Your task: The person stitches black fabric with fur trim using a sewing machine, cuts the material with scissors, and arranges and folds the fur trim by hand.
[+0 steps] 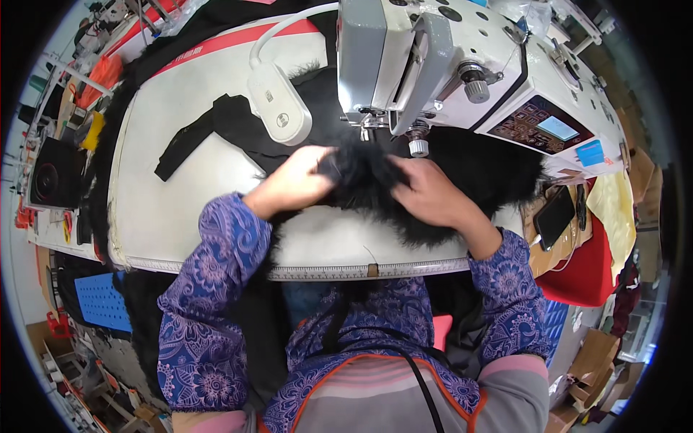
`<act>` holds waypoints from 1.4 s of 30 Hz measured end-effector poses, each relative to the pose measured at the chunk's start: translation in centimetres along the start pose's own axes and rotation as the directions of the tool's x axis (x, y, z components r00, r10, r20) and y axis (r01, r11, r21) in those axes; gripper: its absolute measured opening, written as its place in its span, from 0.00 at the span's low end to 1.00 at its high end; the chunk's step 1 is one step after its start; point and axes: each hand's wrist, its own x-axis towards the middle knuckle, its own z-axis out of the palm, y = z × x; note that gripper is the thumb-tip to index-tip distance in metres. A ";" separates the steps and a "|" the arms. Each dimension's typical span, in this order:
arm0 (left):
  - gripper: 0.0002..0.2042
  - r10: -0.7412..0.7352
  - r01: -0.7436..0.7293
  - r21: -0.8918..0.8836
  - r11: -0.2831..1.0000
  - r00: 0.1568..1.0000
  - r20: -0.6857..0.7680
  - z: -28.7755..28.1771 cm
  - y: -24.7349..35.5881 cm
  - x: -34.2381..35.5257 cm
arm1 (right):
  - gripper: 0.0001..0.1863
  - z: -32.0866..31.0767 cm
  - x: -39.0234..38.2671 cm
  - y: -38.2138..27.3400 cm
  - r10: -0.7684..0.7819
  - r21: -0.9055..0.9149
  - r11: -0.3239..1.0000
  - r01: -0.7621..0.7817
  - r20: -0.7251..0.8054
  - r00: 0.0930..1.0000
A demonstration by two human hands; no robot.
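Black furry fabric (462, 173) lies across the sewing table, bunched up just below the needle area of a white industrial sewing machine (361, 65). From the left, my left hand (299, 180) closes on one side of the bunch, thumb and fingers pressed into the fur. My right hand (429, 191) grips the other side, its fingertips partly buried in the pile. The presser foot (366, 132) stands right behind the gathered fur; whether it touches the fabric I cannot tell. A smooth black cloth piece (242, 130) spreads out to the left.
A white lamp (280, 105) on a bent neck hangs left of the machine head. A ruler strip (325, 272) runs along the table's front edge. At the right are a control panel (538, 124), a dark phone (556, 216) and a red container (581, 270). A black speaker (54, 177) stands far left.
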 end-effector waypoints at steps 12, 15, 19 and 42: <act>0.20 -0.093 0.116 -0.148 0.982 0.984 0.152 -1.1 -1.5 0.4 | 0.19 -2.4 0.8 -1.0 0.106 -0.073 0.993 -0.094 0.176 0.979; 0.20 -0.139 0.164 -0.131 0.978 0.973 0.183 -0.5 0.1 0.7 | 0.15 -3.0 -0.3 0.2 0.168 0.078 0.978 -0.193 0.256 0.952; 0.31 0.132 -0.130 -0.022 0.991 0.977 0.166 1.2 0.7 0.3 | 0.14 -1.8 0.6 2.2 0.185 0.137 0.967 -0.213 0.188 0.965; 0.20 -0.148 0.211 -0.281 0.936 0.962 0.230 -1.0 -1.7 1.6 | 0.18 -0.7 1.8 0.7 0.260 0.513 0.776 -0.368 0.271 0.927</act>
